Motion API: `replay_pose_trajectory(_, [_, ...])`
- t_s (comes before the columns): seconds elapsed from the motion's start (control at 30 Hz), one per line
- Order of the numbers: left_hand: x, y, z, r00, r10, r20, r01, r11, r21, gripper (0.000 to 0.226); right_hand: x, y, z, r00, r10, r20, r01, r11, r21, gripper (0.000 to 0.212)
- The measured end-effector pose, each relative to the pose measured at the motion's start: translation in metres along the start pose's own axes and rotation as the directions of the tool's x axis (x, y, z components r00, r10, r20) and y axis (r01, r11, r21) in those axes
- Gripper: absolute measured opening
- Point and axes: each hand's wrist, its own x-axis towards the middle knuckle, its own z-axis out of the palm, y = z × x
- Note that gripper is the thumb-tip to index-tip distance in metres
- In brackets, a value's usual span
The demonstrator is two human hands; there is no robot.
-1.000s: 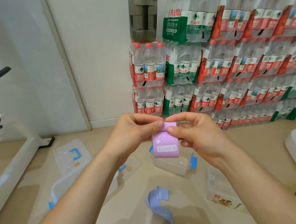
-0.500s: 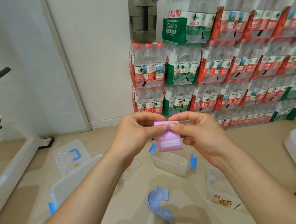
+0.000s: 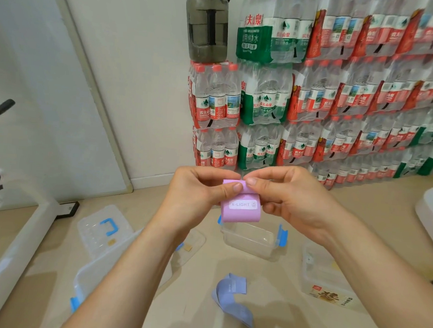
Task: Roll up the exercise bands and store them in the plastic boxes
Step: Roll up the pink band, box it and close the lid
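A pink exercise band (image 3: 240, 208) with a white X-LIGHT label is pinched at its top by both hands, partly rolled, its loose end hanging down. My left hand (image 3: 198, 190) grips its left side, my right hand (image 3: 287, 196) its right side. Right below stands an open clear plastic box (image 3: 251, 239) with blue clips. A lilac-blue band (image 3: 232, 299) lies loosely folded on the floor in front. Another clear box (image 3: 97, 270) sits under my left forearm, partly hidden.
A clear lid with a blue handle (image 3: 102, 228) lies at left. A labelled plastic box (image 3: 327, 279) stands at right. Stacked packs of water bottles (image 3: 315, 106) line the wall, a dark jug (image 3: 207, 24) on top. White exercise equipment (image 3: 15, 240) occupies the left.
The pink band's hanging part has become shorter as the top has been rolled down by both hands. The hands have stayed at about the same place.
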Motion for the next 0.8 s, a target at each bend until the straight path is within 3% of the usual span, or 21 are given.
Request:
replay_pose_trajectory(0.17, [0.001,-0.002,0.000,0.999,0.020,0.044,-0.020,1.000,0.015,0.017,0.000,0.001,0.000,1.000,0.018,-0.005,-0.019,0.999,-0.031,0.017])
replay_pose_trajectory(0.3, [0.003,-0.005,-0.003,0.995,0.041,0.093,-0.035,0.997,-0.071,0.024,0.002,0.000,-0.001,0.998,0.008,-0.068,-0.003,0.997,0.079,0.005])
replay_pose_trajectory(0.4, [0.004,-0.005,-0.011,0.974,0.113,0.195,-0.097,0.991,-0.089,0.045,0.002,-0.002,-0.002,0.996,0.022,-0.086,-0.007,0.986,0.169,0.010])
replay_pose_trajectory(0.47, [0.002,-0.004,-0.012,0.951,0.185,0.246,-0.186,0.982,-0.020,0.066,0.003,-0.003,-0.002,0.996,0.036,-0.084,-0.018,0.979,0.204,0.012])
replay_pose_trajectory(0.57, [-0.001,-0.007,-0.008,0.913,0.270,0.306,-0.351,0.903,0.247,0.086,0.003,-0.003,-0.004,0.996,0.058,-0.071,-0.038,0.967,0.254,0.011])
replay_pose_trajectory(0.67, [0.000,-0.010,-0.003,0.884,0.389,0.258,-0.465,0.792,0.397,0.063,0.002,-0.005,-0.004,0.997,0.065,-0.040,-0.052,0.959,0.277,0.024])
replay_pose_trajectory(0.8, [-0.001,-0.004,-0.002,0.874,0.445,0.193,-0.484,0.771,0.414,0.025,-0.001,-0.008,-0.005,0.998,0.069,0.004,-0.067,0.951,0.302,0.010])
